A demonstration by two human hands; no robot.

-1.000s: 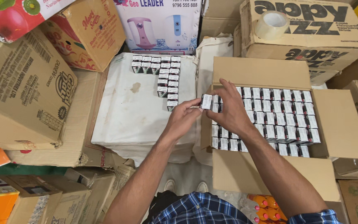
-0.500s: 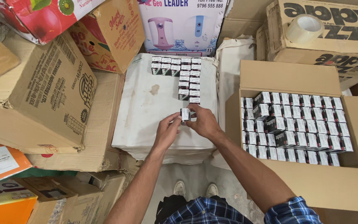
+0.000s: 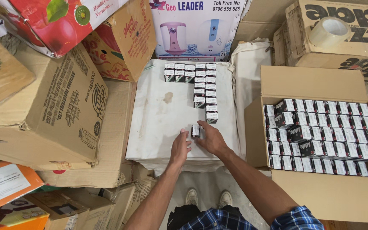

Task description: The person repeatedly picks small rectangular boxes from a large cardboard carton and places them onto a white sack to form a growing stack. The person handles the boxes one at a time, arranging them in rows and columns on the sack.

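Note:
My right hand pinches a small black-and-white carton and rests it on a white wrapped bundle. My left hand lies just beside it, fingers spread, touching the bundle. Above them, several of the same small cartons stand in rows on the bundle, a line along the top and a column running down toward my hands. To the right, an open cardboard box is packed with many more of these cartons.
Large cardboard boxes are stacked at the left and behind. A roll of clear tape sits on a box at the top right. A printed appliance box stands behind the bundle. My shoes show on the floor below.
My hands carried one small carton from the open box leftward over the bundle and lowered it below the column. My left hand has let go of it and opened.

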